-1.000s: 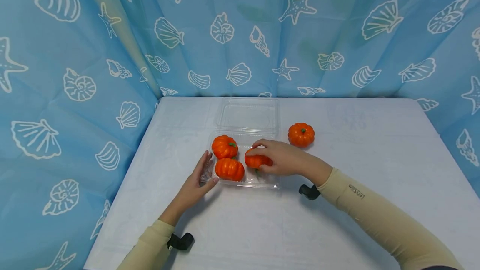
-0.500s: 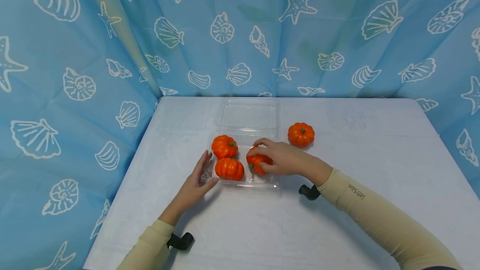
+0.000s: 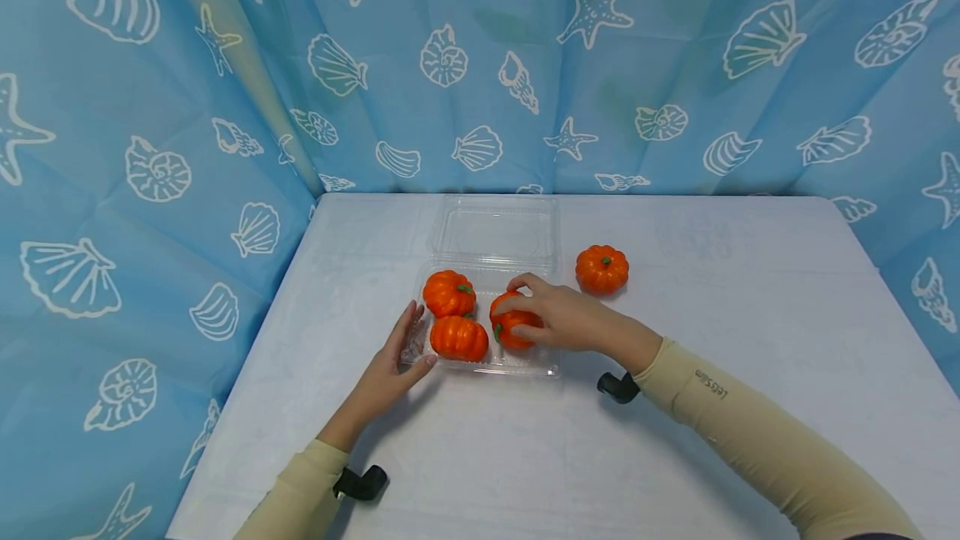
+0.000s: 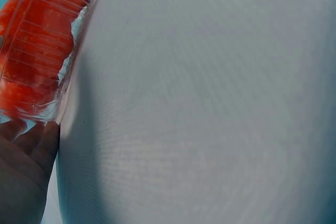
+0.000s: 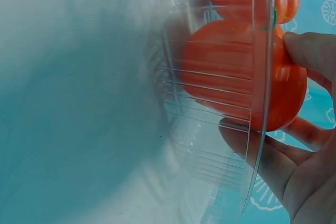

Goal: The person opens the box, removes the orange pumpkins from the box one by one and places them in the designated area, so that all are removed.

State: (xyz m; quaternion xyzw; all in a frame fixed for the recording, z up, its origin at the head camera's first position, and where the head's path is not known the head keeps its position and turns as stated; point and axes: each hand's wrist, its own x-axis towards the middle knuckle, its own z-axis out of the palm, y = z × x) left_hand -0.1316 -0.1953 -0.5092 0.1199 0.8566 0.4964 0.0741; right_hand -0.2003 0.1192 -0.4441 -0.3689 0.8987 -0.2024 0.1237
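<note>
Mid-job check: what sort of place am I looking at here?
Probably a curtained-off recording booth: a blue seashell-print curtain hangs behind and beside a white-covered table, and a black device sits at the left wrist.

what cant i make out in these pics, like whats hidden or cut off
Head view: the right side of the pumpkin in the right hand, covered by that hand.
Head view: the floor of the clear box beneath the two left pumpkins, hidden by them.
Head view: lettering on the right sleeve, too small to read surely.
Left wrist view: part of the left hand, cut off by the left and bottom edges.
</note>
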